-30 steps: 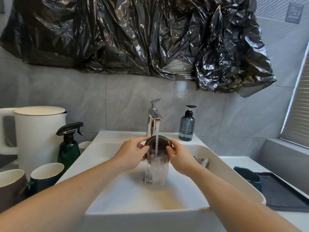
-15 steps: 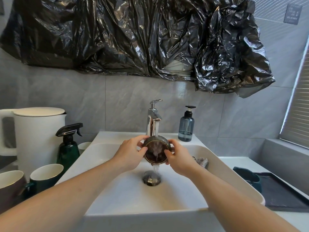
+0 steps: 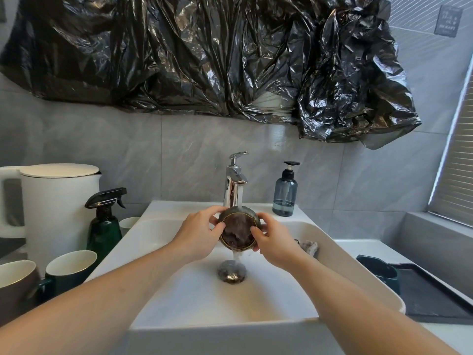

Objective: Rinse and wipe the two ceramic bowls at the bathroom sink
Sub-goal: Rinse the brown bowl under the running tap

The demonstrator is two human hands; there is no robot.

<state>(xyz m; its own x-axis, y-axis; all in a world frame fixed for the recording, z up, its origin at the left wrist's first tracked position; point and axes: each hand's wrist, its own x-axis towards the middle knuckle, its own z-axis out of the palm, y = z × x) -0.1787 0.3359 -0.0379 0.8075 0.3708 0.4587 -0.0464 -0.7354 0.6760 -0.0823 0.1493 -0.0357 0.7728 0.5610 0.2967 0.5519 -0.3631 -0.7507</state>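
Head view: bowl point(image 3: 238, 233) interior water-blurred

Two bare forearms reach in from the bottom corners of the head view, with no sleeve, watch, ring or glove on either (the upper arms lie out of frame). The left hand point(image 3: 198, 233) and the right hand point(image 3: 275, 240) are uncovered, with short, unpainted nails.
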